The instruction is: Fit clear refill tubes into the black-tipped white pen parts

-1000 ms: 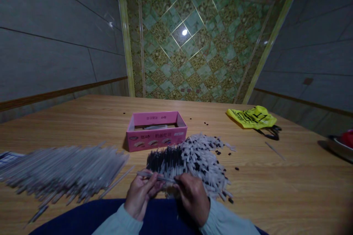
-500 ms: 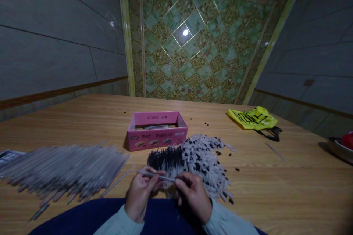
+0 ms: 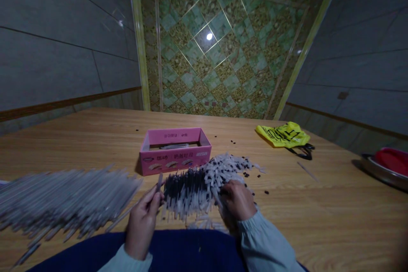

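My left hand [image 3: 142, 217] is closed around a thin grey plastic tube [image 3: 160, 181], which points up and away from me. My right hand [image 3: 239, 199] reaches down into a heap of short translucent pen-cap-like pieces [image 3: 228, 170] with black bits among them. Its fingers are curled in, and their tips are hidden in the heap. Between the hands stands a row of slim dark-tipped clear pieces [image 3: 188, 191], packed side by side. Left of my left hand lies a broad pile of long translucent tubes [image 3: 66, 199].
Behind the heap is an open pink box [image 3: 175, 159] holding some slim pieces. A yellow bag [image 3: 283, 135] with black straps lies at the far right. A metal bowl [image 3: 382, 172] with something red sits at the right edge. Small black bits [image 3: 267, 192] dot the wooden table [image 3: 334, 221].
My hands have moved apart. The left went left, its tube now tilted upward; the right let go of that tube and moved right to the heap. The view shifted slightly.
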{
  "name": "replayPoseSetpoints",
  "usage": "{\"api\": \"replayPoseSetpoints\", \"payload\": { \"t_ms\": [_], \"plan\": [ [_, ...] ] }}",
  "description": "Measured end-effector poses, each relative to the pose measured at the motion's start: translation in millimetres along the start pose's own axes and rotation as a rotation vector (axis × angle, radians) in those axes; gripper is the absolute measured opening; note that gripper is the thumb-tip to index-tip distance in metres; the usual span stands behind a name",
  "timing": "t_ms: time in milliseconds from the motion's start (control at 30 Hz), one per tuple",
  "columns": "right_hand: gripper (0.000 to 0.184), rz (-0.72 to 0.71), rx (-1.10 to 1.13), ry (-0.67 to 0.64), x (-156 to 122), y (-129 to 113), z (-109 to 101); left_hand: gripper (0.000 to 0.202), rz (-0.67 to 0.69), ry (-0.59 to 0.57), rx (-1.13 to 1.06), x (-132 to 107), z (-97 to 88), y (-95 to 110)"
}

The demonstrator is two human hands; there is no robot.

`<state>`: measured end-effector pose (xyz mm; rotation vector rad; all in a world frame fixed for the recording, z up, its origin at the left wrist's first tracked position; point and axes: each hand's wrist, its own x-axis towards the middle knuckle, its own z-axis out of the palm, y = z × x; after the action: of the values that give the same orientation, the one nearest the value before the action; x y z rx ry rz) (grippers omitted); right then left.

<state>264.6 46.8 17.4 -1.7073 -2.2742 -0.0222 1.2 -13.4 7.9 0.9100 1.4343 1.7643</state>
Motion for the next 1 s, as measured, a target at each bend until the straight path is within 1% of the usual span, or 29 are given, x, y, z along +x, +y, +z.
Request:
{"api": "replayPoseSetpoints", "payload": {
  "t_ms": [133, 267, 433, 567, 633, 700, 800, 900, 1000],
  "plan": [
    [0.014, -0.071, -0.006, -0.014, -2, -7, 0, 0.028, 0.096, -0.079, 0.132, -1, 1.6, -4],
    [0.011, -0.157, 0.008, -0.032, -5, -15, 2, 0.028, 0.168, -0.115, 0.199, -1, 3.0, -7],
    [0.012, -0.163, -0.084, -0.027, -7, -23, 5, 0.034, 0.151, -0.143, 0.269, -1, 1.1, -10],
    [0.014, -0.183, -0.118, -0.031, -6, -25, 7, 0.035, 0.076, -0.144, 0.212, -3, 2.1, -9],
    [0.014, -0.175, -0.121, -0.024, -6, -24, 9, 0.034, 0.06, -0.153, 0.18, -4, 3.4, -9],
    [0.013, -0.156, -0.105, -0.007, -5, -23, 12, 0.034, 0.069, -0.169, 0.182, -4, 4.1, -9],
    [0.011, -0.139, -0.053, 0.029, -3, -22, 18, 0.036, 0.107, -0.192, 0.257, -3, 3.9, -14],
    [0.012, -0.153, 0.013, 0.059, 1, -23, 23, 0.04, 0.16, -0.213, 0.352, -1, 3.3, -18],
    [0.01, -0.17, 0.041, 0.053, 6, -26, 25, 0.042, 0.194, -0.225, 0.411, -1, 2.9, -21]
  ]
}}
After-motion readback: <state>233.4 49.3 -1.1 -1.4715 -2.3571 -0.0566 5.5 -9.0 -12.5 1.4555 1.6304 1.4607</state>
